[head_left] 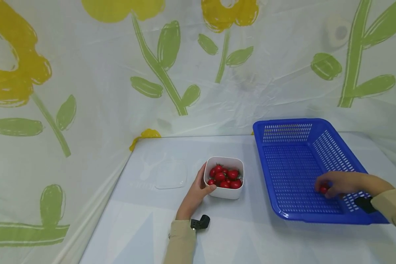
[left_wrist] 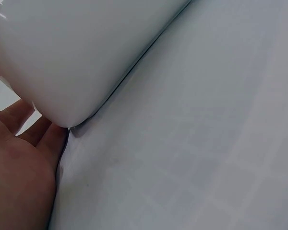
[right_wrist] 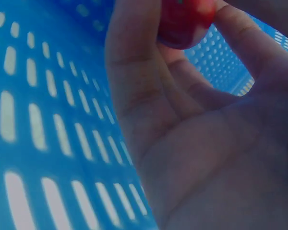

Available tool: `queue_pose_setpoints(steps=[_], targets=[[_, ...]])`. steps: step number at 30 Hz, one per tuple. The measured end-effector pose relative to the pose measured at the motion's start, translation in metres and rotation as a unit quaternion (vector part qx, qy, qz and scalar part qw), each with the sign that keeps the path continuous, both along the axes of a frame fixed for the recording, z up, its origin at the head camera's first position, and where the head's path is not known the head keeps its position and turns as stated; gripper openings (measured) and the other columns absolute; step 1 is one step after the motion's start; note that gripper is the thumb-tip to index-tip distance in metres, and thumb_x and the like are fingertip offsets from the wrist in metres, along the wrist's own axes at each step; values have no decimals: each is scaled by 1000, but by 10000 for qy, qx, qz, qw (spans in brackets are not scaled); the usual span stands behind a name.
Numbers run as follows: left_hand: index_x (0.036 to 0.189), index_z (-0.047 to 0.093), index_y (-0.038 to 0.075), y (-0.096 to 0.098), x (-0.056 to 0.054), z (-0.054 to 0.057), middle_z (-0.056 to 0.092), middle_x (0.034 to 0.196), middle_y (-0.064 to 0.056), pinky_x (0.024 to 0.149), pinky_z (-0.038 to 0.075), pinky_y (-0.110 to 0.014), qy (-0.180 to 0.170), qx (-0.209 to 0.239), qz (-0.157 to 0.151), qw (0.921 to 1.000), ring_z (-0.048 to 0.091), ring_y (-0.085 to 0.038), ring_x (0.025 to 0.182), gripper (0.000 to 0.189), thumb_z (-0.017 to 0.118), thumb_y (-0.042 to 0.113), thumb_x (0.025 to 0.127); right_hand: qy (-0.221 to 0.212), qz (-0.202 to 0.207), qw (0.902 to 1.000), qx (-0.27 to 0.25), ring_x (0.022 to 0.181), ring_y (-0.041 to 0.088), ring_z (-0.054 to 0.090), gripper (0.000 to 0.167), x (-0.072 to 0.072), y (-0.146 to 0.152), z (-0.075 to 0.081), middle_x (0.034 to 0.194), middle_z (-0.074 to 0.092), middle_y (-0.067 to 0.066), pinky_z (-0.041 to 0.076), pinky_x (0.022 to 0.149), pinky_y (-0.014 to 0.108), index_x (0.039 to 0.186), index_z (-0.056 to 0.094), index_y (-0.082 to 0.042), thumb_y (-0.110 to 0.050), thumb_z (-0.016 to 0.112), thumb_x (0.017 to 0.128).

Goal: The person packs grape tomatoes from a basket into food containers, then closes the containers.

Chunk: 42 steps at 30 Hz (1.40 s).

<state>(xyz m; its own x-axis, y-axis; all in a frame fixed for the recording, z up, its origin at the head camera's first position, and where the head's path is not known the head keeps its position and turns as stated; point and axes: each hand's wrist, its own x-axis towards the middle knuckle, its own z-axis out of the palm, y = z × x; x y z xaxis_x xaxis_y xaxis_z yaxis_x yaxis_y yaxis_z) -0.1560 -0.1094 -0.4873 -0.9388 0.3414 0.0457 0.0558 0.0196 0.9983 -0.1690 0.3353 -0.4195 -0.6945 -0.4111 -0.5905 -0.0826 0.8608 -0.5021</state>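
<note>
A white square container (head_left: 227, 193) stands on the table with several red cherry tomatoes (head_left: 220, 176) inside. My left hand (head_left: 195, 193) holds it at its left side, thumb by the near corner and fingers along the wall; the left wrist view shows those fingers against the white plastic. Over to the right, my right hand (head_left: 344, 182) reaches down into a blue plastic basket (head_left: 266, 168). Between its thumb and fingers it pinches one cherry tomato (right_wrist: 187, 24), low near the basket's floor.
A clear, flat, square lid (head_left: 171, 176) lies left of the container. The basket's slotted walls rise around my right hand. Behind the table hangs a white curtain (head_left: 102, 73) printed with yellow flowers, and it also runs down the left side.
</note>
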Motion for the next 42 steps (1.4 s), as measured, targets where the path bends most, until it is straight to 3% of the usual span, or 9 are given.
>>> queue_pose_setpoints(steps=[12,18,24,28,31,38,42], targets=[[143,17,27,0,0,0,21,145,5,104,24,-41,39,-14,-40,10000,18,-15,132,73,60,16,84,450,71,9990,10,82,20,51,31,0,-12,8,99,58,6,49,61,31,109,60,-4,-15,62,81],[143,16,25,0,2,3,20,146,1,103,24,-41,49,-86,-42,9999,17,-18,133,73,59,16,85,1150,352,9926,168,84,19,54,30,4,-21,15,99,61,5,50,70,40,108,62,-4,-19,62,81],[142,17,31,-1,-2,-6,22,145,5,103,24,-40,-34,-29,-37,10000,19,-16,132,73,60,16,84,2068,650,9762,89,85,18,57,26,9,-36,25,96,62,1,51,73,38,104,64,-7,-16,64,80],[139,21,40,-2,-10,-19,25,141,15,103,26,-39,-68,-83,82,9999,22,-11,130,72,62,20,84,2819,800,9560,-99,82,15,55,26,13,-48,35,95,59,-1,51,68,32,102,65,-10,-9,67,76],[137,21,44,-2,-12,-23,26,140,17,102,28,-38,-34,-160,142,9998,24,-10,129,71,62,23,83,3313,730,9405,-186,84,18,54,28,16,-58,43,98,56,4,52,67,32,102,65,-12,-5,68,74],[139,23,38,-1,-5,-6,26,141,12,101,28,-38,-122,49,123,9998,25,-13,130,71,62,17,83,4041,259,9125,-574,85,19,54,32,28,-84,60,104,55,5,52,66,32,109,62,-15,-7,66,78],[141,22,33,-1,-1,1,26,142,9,102,28,-39,-93,116,122,9998,24,-14,130,72,61,15,84,3982,14,9126,-926,88,17,55,34,36,-100,69,104,57,1,52,69,35,116,57,-16,-20,63,84]])
